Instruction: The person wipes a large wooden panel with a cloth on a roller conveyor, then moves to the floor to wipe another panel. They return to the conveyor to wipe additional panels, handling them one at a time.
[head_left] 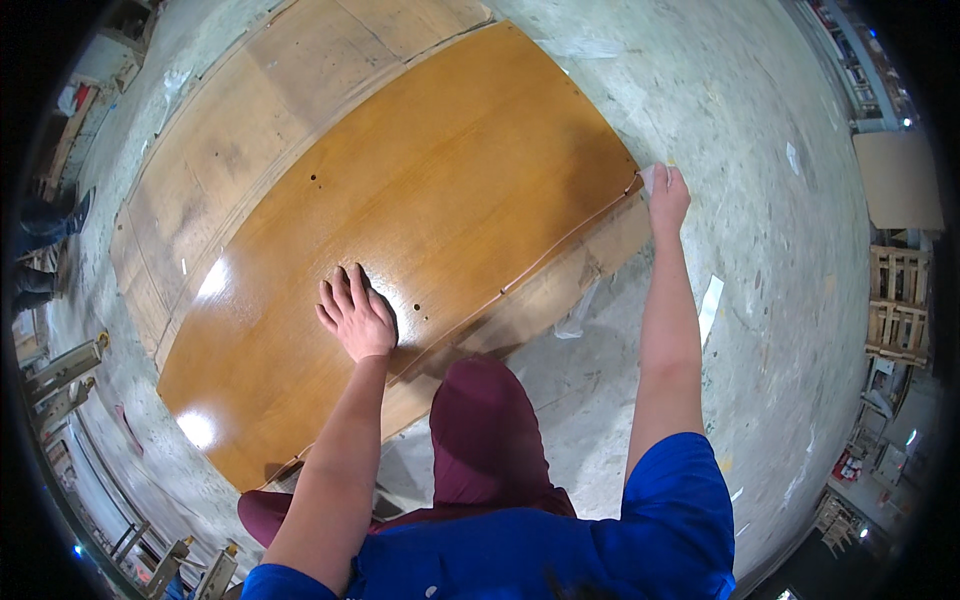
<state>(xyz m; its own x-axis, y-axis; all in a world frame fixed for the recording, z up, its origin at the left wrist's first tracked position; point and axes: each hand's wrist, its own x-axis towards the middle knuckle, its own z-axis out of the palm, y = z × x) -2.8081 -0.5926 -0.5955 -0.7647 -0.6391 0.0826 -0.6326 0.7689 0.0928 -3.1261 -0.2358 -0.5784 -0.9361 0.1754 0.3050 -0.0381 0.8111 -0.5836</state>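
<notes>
A large glossy brown wooden panel (470,150) lies flat in front of me. My left hand (358,315) rests on its surface, fingers spread, beside a small dark hole (417,307). At the panel's right corner, my right hand (668,200) is closed on a small pale sheet (647,180), whose material I cannot make out. A thin light cord (560,243) follows the panel's near edge, with small dark spots at intervals, and reaches that corner. Another small hole (314,178) shows near the far side.
Worn cardboard (240,120) lies under and beyond the panel on the concrete floor (770,330). A white strip (711,305) and clear plastic scrap (578,312) lie nearby. Wooden pallets (898,300) stand far right, metal frames (65,375) at left. Another person's legs (45,225) show far left.
</notes>
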